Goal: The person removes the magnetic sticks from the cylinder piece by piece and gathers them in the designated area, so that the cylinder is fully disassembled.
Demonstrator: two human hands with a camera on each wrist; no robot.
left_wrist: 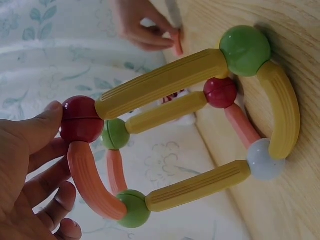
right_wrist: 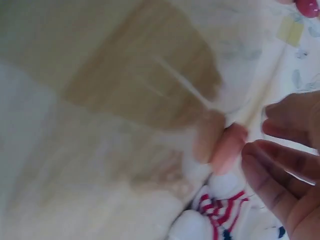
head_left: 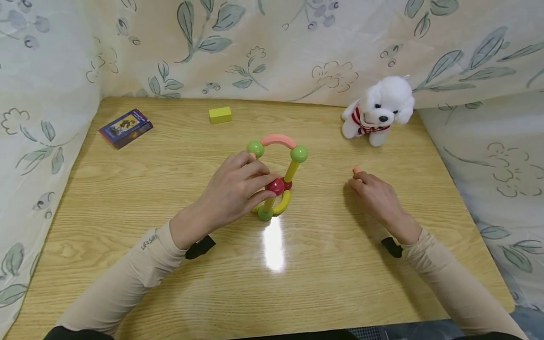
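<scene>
A frame of yellow and pink rods joined by coloured balls (left_wrist: 190, 185) stands on the table. My left hand (head_left: 238, 186) pinches its red ball (left_wrist: 82, 120) at an upper corner, thumb on the near side and fingers behind. Green balls (head_left: 299, 154) mark other corners, one joined to a curved pink rod (head_left: 278, 140) at the top. To the right, apart from the frame, my right hand (head_left: 378, 198) holds a short pink rod (head_left: 357, 169) at its fingertips, low over the table. Most of that rod is hidden by the fingers in the head view.
A white plush dog (head_left: 380, 113) in a striped scarf sits at the back right. Toward the back left lie a blue card box (head_left: 126, 127) and a yellow block (head_left: 220, 115). Patterned cloth (head_left: 293, 52) hangs behind the wooden table (head_left: 170, 302).
</scene>
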